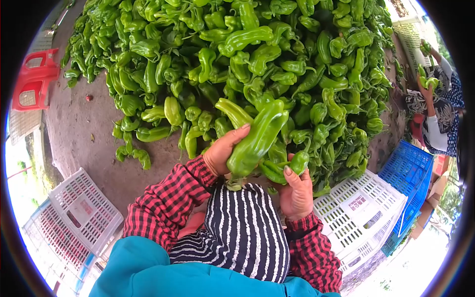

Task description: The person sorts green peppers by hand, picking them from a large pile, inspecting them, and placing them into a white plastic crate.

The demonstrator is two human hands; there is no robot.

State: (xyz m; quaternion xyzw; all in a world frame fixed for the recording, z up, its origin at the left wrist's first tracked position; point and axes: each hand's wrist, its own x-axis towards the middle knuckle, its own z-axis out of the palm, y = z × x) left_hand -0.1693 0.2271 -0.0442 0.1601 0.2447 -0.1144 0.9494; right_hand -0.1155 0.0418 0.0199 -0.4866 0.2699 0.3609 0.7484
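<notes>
teal cloth [193, 279] lies nearest, crates [101, 208] flanking held peppers [258, 141].

Green everywhere I look: the pepper heap [247, 39] blazes with it, the big pepper [260, 136] too, while the slimmer pepper [232, 111] shows yellow-green! Red-and-black checks on the sleeves [161, 208], white stripes down dark cloth [245, 225], teal top [133, 262], blue crate [406, 166], white crate [346, 195], red stool [42, 73]!

Brown floor [74, 119], red plastic stool [37, 75]
</notes>
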